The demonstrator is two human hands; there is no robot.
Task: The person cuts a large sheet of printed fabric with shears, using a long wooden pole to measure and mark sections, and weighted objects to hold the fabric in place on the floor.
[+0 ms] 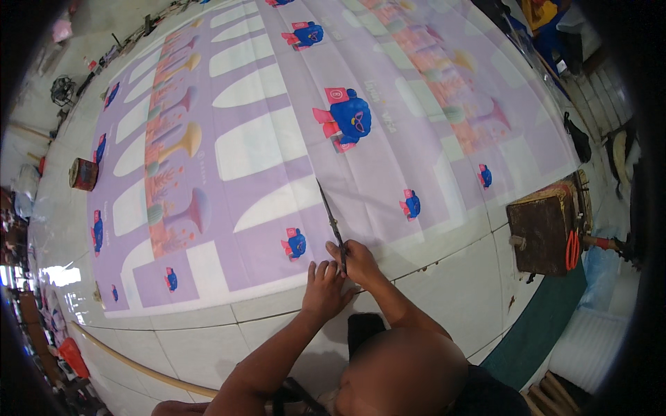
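A large lilac printed sheet (pixel 257 267) with white arched shapes, blue cartoon figures and orange bands is spread over the floor in front of me. My right hand (pixel 361 263) is closed around the handles of long dark scissors (pixel 332 223) at the sheet's near edge. The blades point away from me, along a line running up the sheet between its left and right parts. Just left of the handles, my left hand (pixel 325 290) rests at the sheet's edge with its fingers stretched out. Whether its fingertips touch the scissors I cannot tell.
A rusty tin (pixel 83 174) sits on the sheet's left edge. At right stands a worn brown box (pixel 544 232) with an orange loop (pixel 572 249) beside it. A long curved pole (pixel 142 366) lies on the tiled floor near left. Green cloth (pixel 538 340) lies near right.
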